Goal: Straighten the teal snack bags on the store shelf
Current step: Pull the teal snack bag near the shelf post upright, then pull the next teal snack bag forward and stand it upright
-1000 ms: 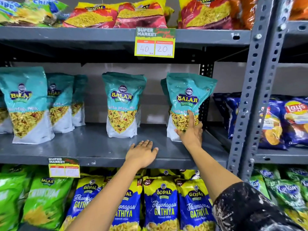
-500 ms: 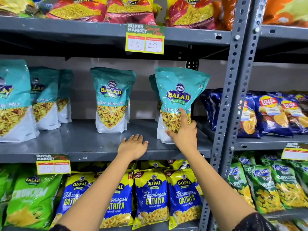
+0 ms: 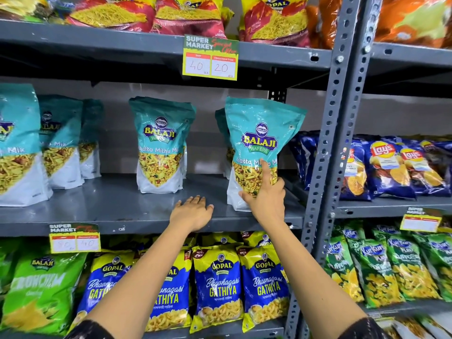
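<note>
Right hand point(image 3: 265, 199) grip closed on lower front of teal bag point(image 3: 259, 148), bag tilted. Left hand point(image 3: 193, 212) flat, open, resting on shelf point(image 3: 110, 211) edge.

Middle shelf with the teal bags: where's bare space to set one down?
Bare grey metal shelf lies between the middle teal Balaji bag and the teal bag in the right hand; the left hand rests at its front edge. Far-left teal bags stand crowded.

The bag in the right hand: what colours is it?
Teal top, white base, on the snack bag held by the right hand; only the head view shows it.
</note>
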